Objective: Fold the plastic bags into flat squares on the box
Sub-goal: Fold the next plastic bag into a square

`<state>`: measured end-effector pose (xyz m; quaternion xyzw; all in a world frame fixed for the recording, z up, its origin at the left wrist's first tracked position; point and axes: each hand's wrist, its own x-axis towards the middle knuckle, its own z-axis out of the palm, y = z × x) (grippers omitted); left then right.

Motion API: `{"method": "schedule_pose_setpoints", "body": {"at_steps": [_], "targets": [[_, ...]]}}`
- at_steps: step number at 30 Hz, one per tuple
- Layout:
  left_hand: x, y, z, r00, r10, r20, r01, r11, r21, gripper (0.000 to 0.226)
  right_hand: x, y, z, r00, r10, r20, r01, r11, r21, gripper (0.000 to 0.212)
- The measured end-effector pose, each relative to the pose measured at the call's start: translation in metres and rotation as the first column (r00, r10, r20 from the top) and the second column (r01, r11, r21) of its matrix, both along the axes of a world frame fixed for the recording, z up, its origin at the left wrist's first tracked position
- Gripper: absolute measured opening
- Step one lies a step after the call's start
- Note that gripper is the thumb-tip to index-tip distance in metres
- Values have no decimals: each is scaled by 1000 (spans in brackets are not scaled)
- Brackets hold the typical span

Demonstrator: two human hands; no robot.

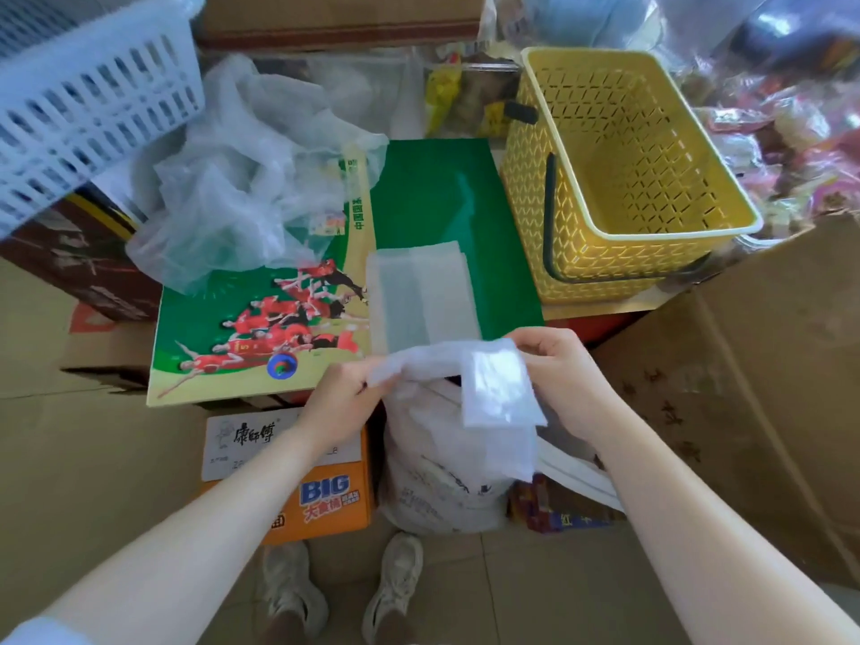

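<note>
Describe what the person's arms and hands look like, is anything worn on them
Both forearms are bare from the wrists back toward the elbows. The left hand and right hand wear no gloves, and no rings, watch or bracelet show. The only clothing on the arms is a bit of pale short sleeve at the lower left corner, on the left arm. The right arm's sleeve is out of view.

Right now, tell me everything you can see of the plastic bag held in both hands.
The plastic bag is thin, whitish and translucent, partly folded. It hangs in the air just in front of the green box, not resting on it. The left hand pinches its crumpled left end; the right hand grips its right side, where a flat folded panel faces the camera. Its lower part droops loosely.
</note>
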<state>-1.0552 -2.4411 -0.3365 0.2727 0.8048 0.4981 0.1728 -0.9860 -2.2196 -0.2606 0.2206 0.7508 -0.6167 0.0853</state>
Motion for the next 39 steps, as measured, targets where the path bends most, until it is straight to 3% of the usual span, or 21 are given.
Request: {"method": "schedule_pose_setpoints", "body": {"at_steps": [3, 4, 6, 9, 15, 21, 24, 25, 27, 29, 35, 39], "targets": [[-11, -1, 3, 959, 157, 236, -155, 988, -28, 61, -28, -13, -15, 981, -191, -27, 192, 981, 30, 27], [-16, 2, 4, 940, 214, 265, -206, 977, -58, 58, -40, -17, -21, 968, -253, -11, 253, 966, 54, 24], [-23, 10, 6, 910, 331, 250, -311, 943, -113, 50, -60, -22, -37, 961, -274, 47, 265, 954, 138, 34], [-26, 20, 6, 903, 420, 91, -405, 903, -145, 51, -79, -20, -53, 952, -251, 173, 200, 943, 267, 42], [-35, 24, -2, 917, 383, -110, -398, 897, -191, 55, -87, -21, -50, 942, -209, 262, 104, 926, 362, 33], [-35, 17, 0, 944, 296, -143, -326, 896, -301, 40, -81, -29, -50, 931, -150, 334, -5, 907, 420, 19], [-34, 16, 8, 963, 239, -127, -269, 897, -350, 14, -76, -30, -52, 922, -106, 371, -93, 872, 480, 13], [-38, 18, 12, 964, 244, -105, -266, 891, -367, 27, -75, -30, -52, 923, -100, 373, -104, 866, 489, 10], [-53, 27, 19, 954, 289, -74, -295, 878, -376, 54, -73, -31, -51, 929, -117, 351, -82, 860, 504, 11], [-76, 42, 23, 938, 342, -54, -338, 866, -370, 59, -73, -32, -49, 932, -146, 331, -43, 864, 502, 27], [-125, 73, 16, 952, 301, -60, -279, 770, -573, 26, -73, -31, -47, 956, -172, 239, 44, 885, 463, 23], [-138, 73, 16, 908, 418, 8, -377, 827, -417, 20, -83, -27, -41, 960, -215, 179, 110, 879, 465, 31]]}}
